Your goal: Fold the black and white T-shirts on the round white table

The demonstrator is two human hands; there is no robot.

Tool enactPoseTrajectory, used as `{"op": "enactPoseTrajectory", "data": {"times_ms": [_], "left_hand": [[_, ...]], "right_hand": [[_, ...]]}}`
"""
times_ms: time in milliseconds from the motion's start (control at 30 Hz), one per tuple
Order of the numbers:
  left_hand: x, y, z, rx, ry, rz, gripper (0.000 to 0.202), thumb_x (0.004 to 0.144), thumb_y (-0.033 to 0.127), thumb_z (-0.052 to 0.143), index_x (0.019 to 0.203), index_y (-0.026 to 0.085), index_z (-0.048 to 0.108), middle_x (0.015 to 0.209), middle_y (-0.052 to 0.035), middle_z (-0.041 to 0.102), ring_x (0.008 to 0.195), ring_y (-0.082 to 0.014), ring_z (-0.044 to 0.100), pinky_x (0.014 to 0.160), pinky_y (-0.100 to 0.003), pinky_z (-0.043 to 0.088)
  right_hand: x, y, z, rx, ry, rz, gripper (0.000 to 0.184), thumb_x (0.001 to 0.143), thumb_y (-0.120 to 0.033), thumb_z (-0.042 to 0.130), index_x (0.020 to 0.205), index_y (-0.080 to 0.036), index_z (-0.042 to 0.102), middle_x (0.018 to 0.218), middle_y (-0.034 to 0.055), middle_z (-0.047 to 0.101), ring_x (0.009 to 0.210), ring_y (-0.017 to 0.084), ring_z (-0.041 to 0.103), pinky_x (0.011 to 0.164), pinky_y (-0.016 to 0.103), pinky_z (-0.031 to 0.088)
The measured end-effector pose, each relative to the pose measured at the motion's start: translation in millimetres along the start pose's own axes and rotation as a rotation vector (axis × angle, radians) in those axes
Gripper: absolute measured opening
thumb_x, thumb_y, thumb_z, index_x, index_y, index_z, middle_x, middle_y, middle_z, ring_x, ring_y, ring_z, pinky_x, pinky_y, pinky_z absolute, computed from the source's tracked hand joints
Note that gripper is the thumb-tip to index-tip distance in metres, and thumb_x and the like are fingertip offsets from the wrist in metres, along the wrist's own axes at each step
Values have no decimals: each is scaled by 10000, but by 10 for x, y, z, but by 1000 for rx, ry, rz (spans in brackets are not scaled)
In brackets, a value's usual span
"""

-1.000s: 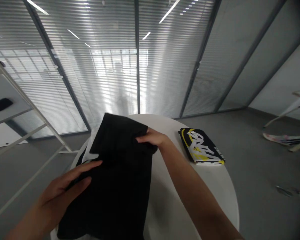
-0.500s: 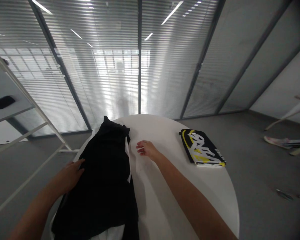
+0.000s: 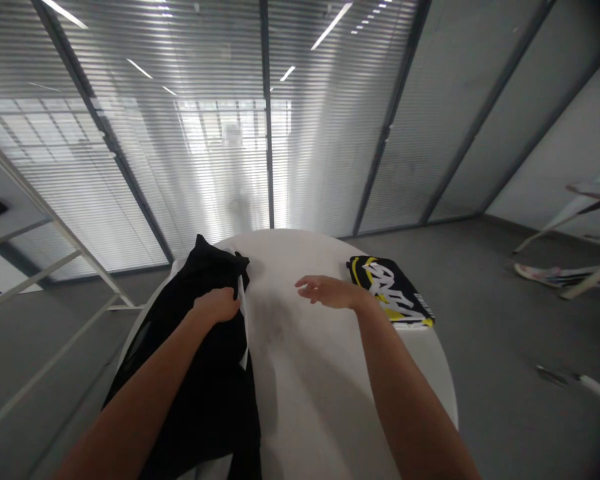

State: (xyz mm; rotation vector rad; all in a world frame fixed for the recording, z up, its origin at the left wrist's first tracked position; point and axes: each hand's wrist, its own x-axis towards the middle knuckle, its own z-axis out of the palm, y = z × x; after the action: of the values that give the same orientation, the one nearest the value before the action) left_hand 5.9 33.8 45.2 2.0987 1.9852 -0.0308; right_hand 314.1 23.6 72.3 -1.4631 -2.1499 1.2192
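Observation:
A black garment [image 3: 215, 393] is spread lengthwise over the left part of the white round table [image 3: 310, 380], with a strip of white cloth [image 3: 243, 320] showing along its right side. My left hand [image 3: 217, 305] reaches across the garment, its fingers curled and closed at the garment's right edge near the far end. Over the middle of the table hovers my right hand [image 3: 325, 292], fingers loosely stretched and holding nothing. Just beyond it, at the table's right edge, lies a folded black garment with yellow and white print [image 3: 393, 293].
A white metal-framed stand [image 3: 95, 267] rises beside the table at the left. Behind the table runs a glass partition with blinds [image 3: 220, 173]. White furniture legs [image 3: 550, 230], a shoe [image 3: 535, 273] and a small blurred object [image 3: 553, 375] are on the right.
My left hand has gone from the black garment's left edge across to its right edge and closed there. My right hand has shifted rightward, towards the folded printed garment.

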Motion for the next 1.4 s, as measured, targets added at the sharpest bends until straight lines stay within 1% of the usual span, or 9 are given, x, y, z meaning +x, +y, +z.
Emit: {"op": "enactPoseTrajectory", "data": {"times_ms": [233, 367, 433, 500, 667, 800, 967, 1200, 1400], "left_hand": [[189, 145, 244, -27, 196, -188, 433, 830, 400, 430, 1075, 166, 700, 1168, -230, 638, 1111, -447, 557, 861, -642, 386], [213, 127, 302, 71, 569, -34, 602, 786, 323, 514, 1372, 183, 518, 1454, -178, 431, 1388, -415, 260, 1076, -603, 220], [228, 140, 308, 77, 659, 59, 669, 775, 261, 526, 1435, 197, 433, 1553, -129, 287, 1442, -364, 148, 1132, -558, 146], [229, 171, 334, 35, 685, 63, 592, 787, 212, 502, 1380, 201, 495, 1562, -111, 267, 1432, -330, 198, 1138, -518, 175], [163, 280, 511, -40, 501, 102, 383, 810, 192, 471, 1140, 244, 658, 1324, -98, 543, 1204, -287, 486, 996, -452, 375], [130, 315, 606, 14, 300, 273, 345, 831, 205, 454, 1089, 261, 676, 1188, -76, 624, 1141, -264, 516, 1024, -472, 321], [145, 278, 632, 19, 269, 311, 363, 846, 208, 435, 1137, 253, 647, 1192, -77, 624, 1140, -254, 516, 1045, -476, 276], [181, 242, 672, 12, 284, 324, 362, 844, 210, 438, 1138, 257, 645, 1190, -71, 619, 1132, -252, 521, 1045, -482, 272], [192, 259, 654, -95, 315, 306, 344, 857, 212, 438, 1120, 260, 654, 1176, -71, 627, 1136, -257, 526, 1053, -492, 290]], "right_hand": [[-360, 594, -466, -196, 248, 242, 294, 907, -388, 484, 977, -160, 657, 898, 98, 679, 751, 194, 625, 672, 305, 472], [-384, 654, -489, -136, 212, 284, 301, 912, -371, 480, 1049, -156, 640, 987, 114, 686, 735, 196, 645, 728, 334, 490], [-360, 645, -475, -108, 198, 247, 319, 915, -368, 483, 1109, -161, 630, 1072, 117, 679, 777, 202, 662, 777, 337, 490], [-332, 667, -482, -159, 229, 208, 338, 910, -375, 500, 1156, -181, 627, 1118, 110, 677, 884, 215, 666, 835, 324, 477], [-300, 901, -583, -418, 401, 372, 472, 840, -419, 611, 1246, -179, 595, 1275, 168, 588, 1188, 295, 545, 970, 392, 414], [-312, 1059, -575, -549, 484, 592, 648, 747, -496, 691, 1315, -226, 534, 1351, 196, 487, 1256, 369, 460, 968, 517, 387], [-289, 1108, -486, -579, 538, 750, 674, 719, -424, 710, 1345, -287, 500, 1396, 192, 420, 1260, 421, 422, 917, 574, 398], [-340, 1195, -601, -453, 636, 638, 364, 794, -246, 545, 1136, -234, 669, 1204, 153, 623, 1100, 305, 593, 903, 424, 449], [-538, 918, -772, -280, 950, 430, 279, 774, -213, 580, 1030, -166, 679, 992, 118, 706, 926, 242, 649, 801, 327, 461]]}}
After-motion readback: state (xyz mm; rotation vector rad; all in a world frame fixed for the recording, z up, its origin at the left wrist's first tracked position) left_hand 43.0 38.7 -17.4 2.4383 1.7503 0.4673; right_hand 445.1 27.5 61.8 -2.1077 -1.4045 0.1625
